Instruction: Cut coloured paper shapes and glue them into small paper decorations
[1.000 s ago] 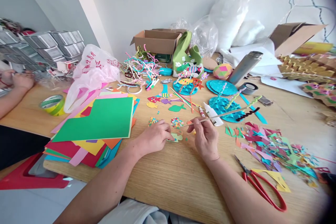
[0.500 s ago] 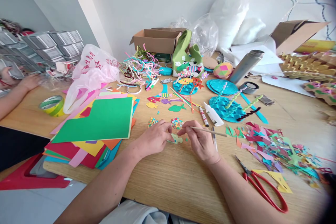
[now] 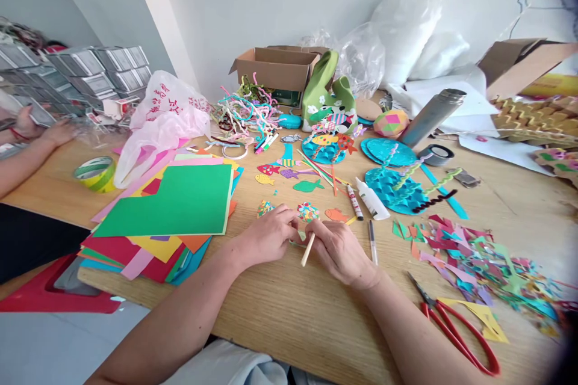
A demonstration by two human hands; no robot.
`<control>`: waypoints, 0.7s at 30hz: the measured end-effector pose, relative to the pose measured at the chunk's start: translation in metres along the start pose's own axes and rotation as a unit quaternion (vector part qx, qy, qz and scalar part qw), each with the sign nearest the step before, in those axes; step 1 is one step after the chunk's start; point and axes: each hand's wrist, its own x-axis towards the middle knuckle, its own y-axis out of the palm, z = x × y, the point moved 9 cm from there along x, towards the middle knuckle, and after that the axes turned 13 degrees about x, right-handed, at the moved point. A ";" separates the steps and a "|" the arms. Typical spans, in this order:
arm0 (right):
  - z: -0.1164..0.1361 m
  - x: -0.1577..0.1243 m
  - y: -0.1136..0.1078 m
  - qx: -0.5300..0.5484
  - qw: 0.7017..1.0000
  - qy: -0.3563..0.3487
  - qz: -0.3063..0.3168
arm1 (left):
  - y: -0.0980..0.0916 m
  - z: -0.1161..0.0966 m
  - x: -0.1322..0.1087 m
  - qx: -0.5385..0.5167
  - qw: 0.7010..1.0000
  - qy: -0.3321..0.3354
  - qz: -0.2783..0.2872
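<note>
My left hand (image 3: 268,236) rests low over the table, its fingertips pinched on a small light green paper cutout (image 3: 301,236) that is mostly hidden. Close beside it, my right hand (image 3: 339,251) is closed around a thin wooden stick (image 3: 307,251), whose end points toward me. The right fingertips meet the cutout's other side. Just beyond the hands lie two clusters of coloured paper bits, one being a round patch (image 3: 308,211), and an orange paper fish (image 3: 336,215). A green paper fish (image 3: 309,185) and several other fish cutouts lie farther back.
Stacked coloured paper (image 3: 180,204) lies left. Right are a glue bottle (image 3: 372,200), a marker (image 3: 355,203), a pen (image 3: 372,242), red-handled scissors (image 3: 456,325) and paper scraps (image 3: 478,258). Blue craft plates (image 3: 392,189) and a steel flask (image 3: 431,117) stand behind. Another person's hand (image 3: 61,131) is far left.
The wooden stick in my right hand has swung from pointing right to pointing toward me. My right hand has turned, and the orange fish beyond it now shows. The view has shifted slightly.
</note>
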 end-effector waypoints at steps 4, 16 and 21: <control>0.002 0.000 0.001 -0.019 1.000 -0.005 0.001 | -0.001 0.003 0.000 -0.028 1.000 -0.005 -0.011; -0.006 -0.002 -0.002 0.031 0.999 0.027 -0.024 | -0.009 0.020 -0.001 -0.017 0.997 -0.065 -0.037; -0.011 -0.009 -0.014 0.106 0.988 0.038 -0.103 | -0.010 0.020 -0.001 -0.008 0.997 -0.072 -0.030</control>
